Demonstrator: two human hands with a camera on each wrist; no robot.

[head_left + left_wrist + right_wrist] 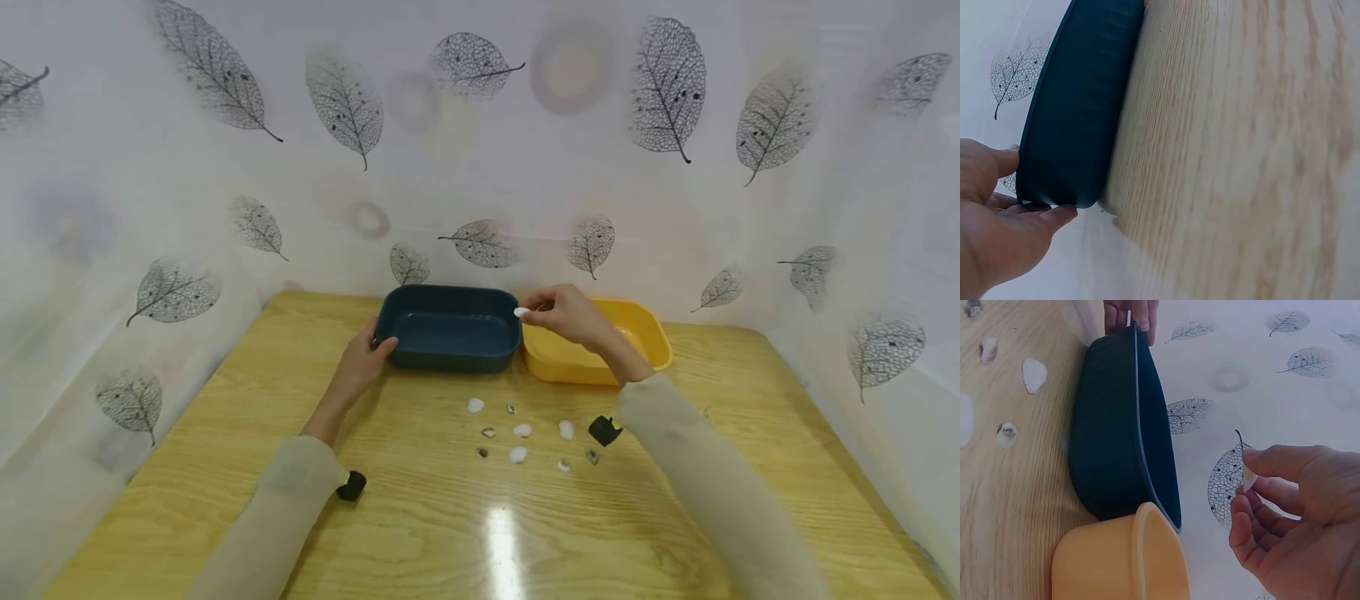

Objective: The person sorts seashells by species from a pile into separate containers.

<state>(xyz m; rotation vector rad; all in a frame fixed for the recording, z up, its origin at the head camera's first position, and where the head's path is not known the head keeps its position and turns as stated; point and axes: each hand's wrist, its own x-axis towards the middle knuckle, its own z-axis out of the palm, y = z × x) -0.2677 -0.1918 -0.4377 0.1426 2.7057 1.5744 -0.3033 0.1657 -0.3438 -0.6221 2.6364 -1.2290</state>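
My left hand (360,360) grips the left end of a dark blue plastic basin (450,363). In the left wrist view its thumb lies at the basin's rim and the fingers are against the end wall. My right hand (564,315) pinches a small white seashell (521,312) between thumb and fingers, above the place where the blue basin meets a yellow basin (577,372). The right wrist view shows this shell edge-on, held apart from both basins. No shells are visible inside the blue basin; my right hand and forearm hide part of the yellow one.
Several white shells (517,455) and smaller dark-marked shells (482,452) lie scattered on the wooden table (420,533) in front of the basins. A leaf-patterned sheet (525,183) hangs behind the table and along its sides.
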